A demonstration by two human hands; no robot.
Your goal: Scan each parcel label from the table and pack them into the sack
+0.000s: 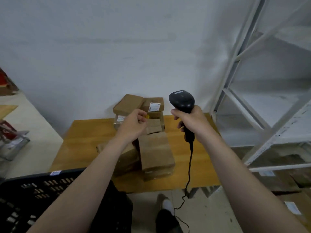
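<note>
- Right hand (190, 121) wrapped round the grip of a black barcode scanner (182, 102); fingers closed tight on the handle, scanner head up and aimed away twd the far wall, cord (188, 175) hanging down to the floor.
- Left hand (133, 125) hovers over the parcels, fingers curled in loosely w/ fingertips near the thumb; something small and yellow (147, 116) shows just beside the fingertips. Can't tell if it's pinched or part of a box behind.
- Parcels all on the wooden table (84, 140): a far stack w/ two brown boxes on top, one plain (127, 104), one w/ a white label (154, 106) facing up; another labelled box (119, 120) under them.
- Nearer pile: a bigger plain box (155, 152) on top, more boxes under and to its left (127, 162), partly hidden by the left arm.
- No sack in view. A black slotted crate (33, 190) sits near left, contents not visible.
- Progress, my read: early or mid. Lots of boxes still on the table, none visibly packed; can't tell which are scanned.
- Left to do: turn each label up, scan it, move the box off the table into the sack.
- White shelving (269, 98) on the right, not involved.
</note>
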